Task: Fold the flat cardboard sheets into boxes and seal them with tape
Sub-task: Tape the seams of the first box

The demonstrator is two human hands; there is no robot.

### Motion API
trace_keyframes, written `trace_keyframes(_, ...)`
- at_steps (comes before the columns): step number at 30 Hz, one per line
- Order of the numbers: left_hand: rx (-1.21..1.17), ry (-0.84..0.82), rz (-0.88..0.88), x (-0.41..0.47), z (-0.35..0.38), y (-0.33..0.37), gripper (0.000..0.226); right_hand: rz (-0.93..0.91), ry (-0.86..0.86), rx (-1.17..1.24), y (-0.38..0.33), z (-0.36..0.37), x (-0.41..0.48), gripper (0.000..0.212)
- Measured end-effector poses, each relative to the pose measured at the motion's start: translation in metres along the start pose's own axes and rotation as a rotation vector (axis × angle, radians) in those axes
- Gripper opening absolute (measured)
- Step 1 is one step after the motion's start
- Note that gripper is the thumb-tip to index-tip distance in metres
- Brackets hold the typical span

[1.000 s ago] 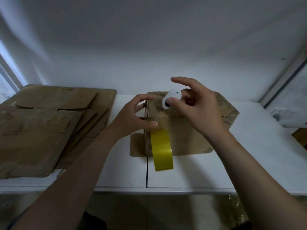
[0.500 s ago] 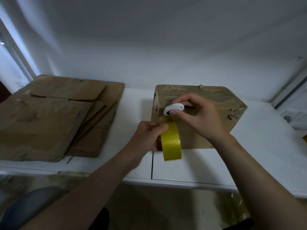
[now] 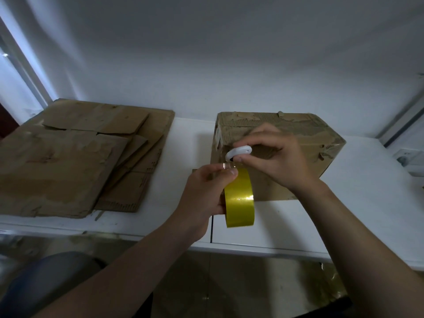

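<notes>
Head view: the folded box (image 3: 286,136) stands on the white table (image 3: 355,214), right of centre. The stack of flat cardboard sheets (image 3: 68,161) lies well apart on the left. The left hand (image 3: 204,193) grips the yellow tape roll (image 3: 239,203) just in front of the box's near face, fingers curled round it and thumb on top. The right hand (image 3: 277,161) pinches a small white cutter (image 3: 237,153) between thumb and fingers, just above the roll at the box's near top edge.

The step in hand is probably cutting the strip. If the roll sags, the tape goes slack and may crumple or tear crookedly instead of cutting cleanly. The freed end could then curl back and stick to itself. The cutter sits close to the left thumb, so a slip could nick it. A hard pull might drag the box toward the near table edge.

The strip between roll and box shows only as a faint glint, and I cannot tell where it is stuck down. The cutter's blade is not visible. The right hand covers part of the box's top seam.
</notes>
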State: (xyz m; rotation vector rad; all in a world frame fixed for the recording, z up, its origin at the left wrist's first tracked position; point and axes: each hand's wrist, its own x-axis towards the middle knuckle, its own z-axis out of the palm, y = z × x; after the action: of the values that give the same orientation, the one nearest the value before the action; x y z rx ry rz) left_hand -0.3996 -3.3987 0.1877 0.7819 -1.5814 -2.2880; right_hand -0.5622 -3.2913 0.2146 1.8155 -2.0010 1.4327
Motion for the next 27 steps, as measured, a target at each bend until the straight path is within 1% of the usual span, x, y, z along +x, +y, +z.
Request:
trace_keyframes(2, -0.019, -0.011, -0.003, 0.001, 0.000, -0.001, 0.028, -0.036, -0.010, -0.048, 0.002, 0.003, 0.001, 0.025)
trace_keyframes(5, -0.051, -0.019, -0.012, 0.002, 0.000, -0.001, 0.032, -0.140, -0.065, -0.139, 0.004, 0.006, 0.003, 0.021)
trace_keyframes(7, -0.057, -0.018, -0.013, 0.004, -0.001, 0.000, 0.036, -0.186, -0.093, -0.161, 0.004, 0.008, 0.005, 0.018)
trace_keyframes(9, -0.059, -0.012, -0.008, 0.004, -0.001, 0.001, 0.033, -0.196, -0.109, -0.161, 0.004, 0.006, 0.006, 0.017)
trace_keyframes(13, -0.049, -0.008, -0.019, 0.007, -0.003, 0.001, 0.029, -0.154, -0.121, -0.104, 0.006, -0.007, 0.007, 0.023)
trace_keyframes(18, 0.002, -0.010, -0.015, 0.009, -0.008, -0.001, 0.023, -0.024, -0.094, 0.125, 0.005, -0.022, 0.003, 0.021)
trace_keyframes(22, 0.087, -0.014, -0.017, 0.009, -0.010, -0.006, 0.031, 0.040, -0.067, 0.204, 0.007, -0.026, 0.001, 0.020)
trace_keyframes(24, 0.119, -0.001, 0.010, 0.010, -0.010, -0.007, 0.029, 0.054, -0.049, 0.212, 0.008, -0.028, 0.000, 0.019)
trace_keyframes(27, 0.177, 0.037, 0.055, 0.012, -0.013, -0.006, 0.028, 0.016, -0.016, 0.115, 0.013, -0.025, -0.002, 0.017)
